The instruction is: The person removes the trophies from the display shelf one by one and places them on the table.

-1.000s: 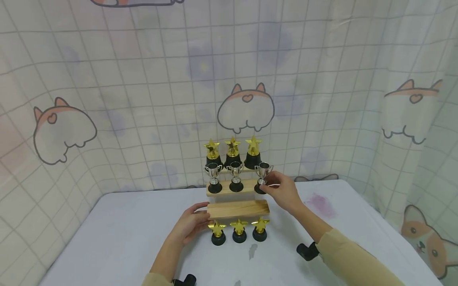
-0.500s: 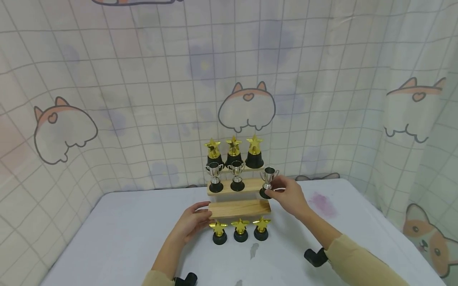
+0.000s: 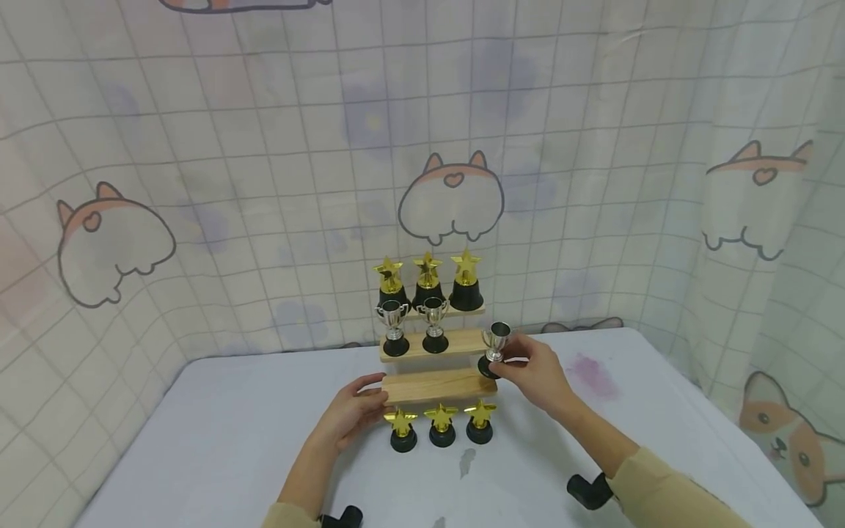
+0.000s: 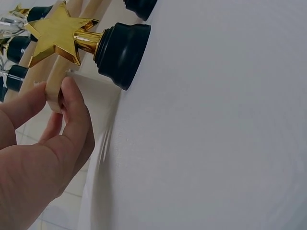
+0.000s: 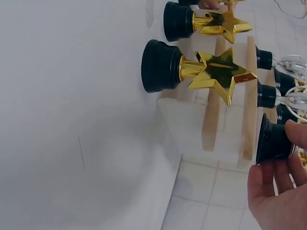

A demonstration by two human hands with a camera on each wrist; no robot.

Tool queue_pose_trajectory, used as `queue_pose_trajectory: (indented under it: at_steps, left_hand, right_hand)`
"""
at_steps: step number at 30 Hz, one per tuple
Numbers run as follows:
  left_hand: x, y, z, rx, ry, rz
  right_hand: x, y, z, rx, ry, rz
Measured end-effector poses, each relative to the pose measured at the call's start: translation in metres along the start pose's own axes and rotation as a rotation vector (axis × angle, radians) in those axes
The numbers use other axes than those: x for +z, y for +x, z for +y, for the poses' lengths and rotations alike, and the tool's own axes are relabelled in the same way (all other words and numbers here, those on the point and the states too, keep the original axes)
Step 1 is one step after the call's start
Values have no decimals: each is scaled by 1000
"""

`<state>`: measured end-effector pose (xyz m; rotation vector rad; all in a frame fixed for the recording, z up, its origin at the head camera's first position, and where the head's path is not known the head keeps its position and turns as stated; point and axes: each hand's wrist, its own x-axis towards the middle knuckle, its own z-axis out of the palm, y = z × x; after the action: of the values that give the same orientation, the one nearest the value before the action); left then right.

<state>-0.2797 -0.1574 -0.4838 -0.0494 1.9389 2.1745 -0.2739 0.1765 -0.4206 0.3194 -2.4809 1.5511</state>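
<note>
My right hand [image 3: 538, 370] grips a small silver trophy cup [image 3: 496, 337] by its black base, off the right end of the middle wooden shelf [image 3: 458, 343]. In the right wrist view, fingers and thumb close around that base [image 5: 273, 141]. My left hand [image 3: 348, 416] pinches the left end of the bare lowest wooden shelf [image 3: 439, 386]; the left wrist view shows thumb and fingers on the end of this shelf [image 4: 54, 86]. Two more silver trophy cups, left [image 3: 394, 323] and centre [image 3: 434, 323], stand on the middle shelf.
Several gold star trophies stand about: a row on the top shelf [image 3: 462, 311] at the back and another row [image 3: 442, 425] on the white table [image 3: 251, 418] in front of the stand. A grid-patterned cloth [image 3: 264, 183] hangs behind the table.
My right hand has lifted the silver trophy cup from the right end of the middle shelf, moving it right, then lower and nearer. My left hand keeps its hold on the lowest shelf.
</note>
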Motion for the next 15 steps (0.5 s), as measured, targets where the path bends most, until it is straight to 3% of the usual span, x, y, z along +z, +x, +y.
queue_pose_trajectory:
  at_steps: [15]
  left_hand:
    - [-1,1,-2,-1,-17,-10]
  right_hand:
    - [11,-11,-18,58,54,-61]
